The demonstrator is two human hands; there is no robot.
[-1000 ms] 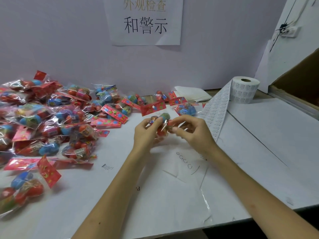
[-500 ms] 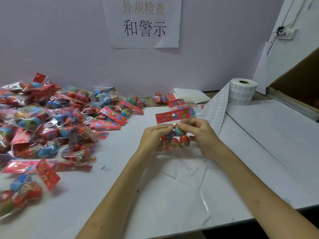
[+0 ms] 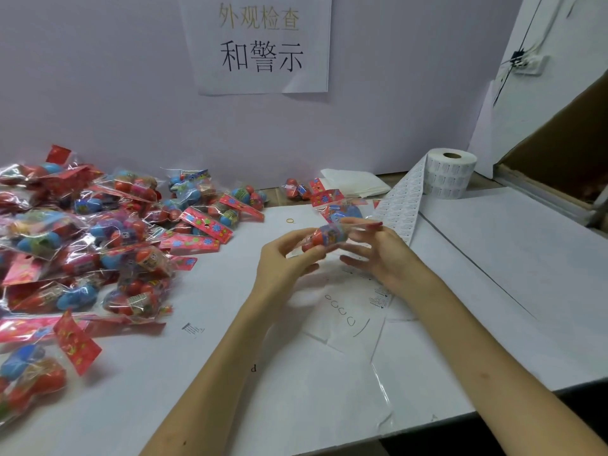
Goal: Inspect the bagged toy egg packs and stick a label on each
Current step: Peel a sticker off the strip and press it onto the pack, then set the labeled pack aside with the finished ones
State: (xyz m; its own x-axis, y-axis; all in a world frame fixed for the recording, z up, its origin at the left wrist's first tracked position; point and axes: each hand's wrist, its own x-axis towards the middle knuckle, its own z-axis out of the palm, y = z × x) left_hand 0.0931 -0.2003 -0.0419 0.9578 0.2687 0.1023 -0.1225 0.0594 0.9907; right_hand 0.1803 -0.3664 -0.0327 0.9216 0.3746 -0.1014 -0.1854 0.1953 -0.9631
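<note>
I hold one bagged toy egg pack (image 3: 327,236) above the middle of the white table (image 3: 329,390); red and blue eggs show through its clear bag. My left hand (image 3: 283,261) grips the pack from the left with curled fingers. My right hand (image 3: 378,255) holds its right end, fingertips on top and below. A big heap of egg packs (image 3: 92,232) with red header cards fills the left side. A roll of white labels (image 3: 449,174) stands at the back right, its strip (image 3: 403,209) trailing down toward my right hand.
More packs (image 3: 312,190) lie behind my hands next to folded white sheets (image 3: 355,182). A paper sign (image 3: 261,44) hangs on the back wall. An open cardboard box (image 3: 559,153) stands at the far right. The table's front edge runs bottom right.
The pack has been turned in my hands: its red header card, which stood up behind my fingers half a second ago, is no longer displayed, and the eggs now face up.
</note>
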